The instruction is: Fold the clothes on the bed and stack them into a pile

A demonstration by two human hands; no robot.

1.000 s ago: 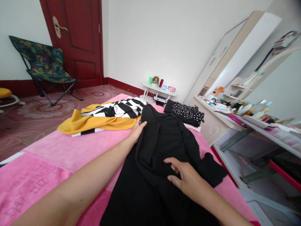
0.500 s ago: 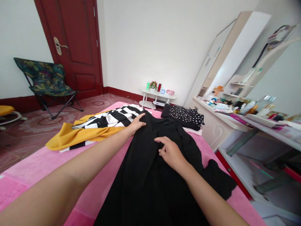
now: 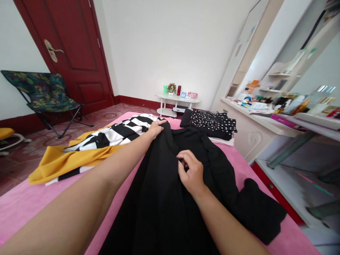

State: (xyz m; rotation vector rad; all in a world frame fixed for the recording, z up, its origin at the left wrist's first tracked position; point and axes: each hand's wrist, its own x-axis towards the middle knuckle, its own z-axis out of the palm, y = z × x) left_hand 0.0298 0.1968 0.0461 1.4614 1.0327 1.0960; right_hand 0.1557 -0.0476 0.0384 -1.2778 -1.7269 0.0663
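Observation:
A black long-sleeved garment (image 3: pixel 164 184) lies spread out on the pink bed cover (image 3: pixel 255 166), its cuff end reaching toward the right edge. My left hand (image 3: pixel 156 129) grips it at the far left shoulder. Close to the middle, my right hand (image 3: pixel 191 171) is closed with thumb and forefinger pinching an edge of the black cloth, which is slightly lifted. Left of the garment lies a heap of clothes: a black-and-white checked piece (image 3: pixel 122 131) on a mustard yellow one (image 3: pixel 61 163). Beyond its collar sits a folded black polka-dot garment (image 3: pixel 212 122) on a small pile.
A dressing table (image 3: pixel 265 122) crowded with bottles stands along the right. A low white side table (image 3: pixel 177 98) with small ornaments is against the far wall. At left are a patterned folding chair (image 3: pixel 50 92), a yellow stool (image 3: pixel 6 132) and a red door (image 3: pixel 69 46).
My right hand has gone from loosely curled above the cloth to pinching its edge and lifting it a little. My left hand stays at the shoulder. The view has shifted slightly.

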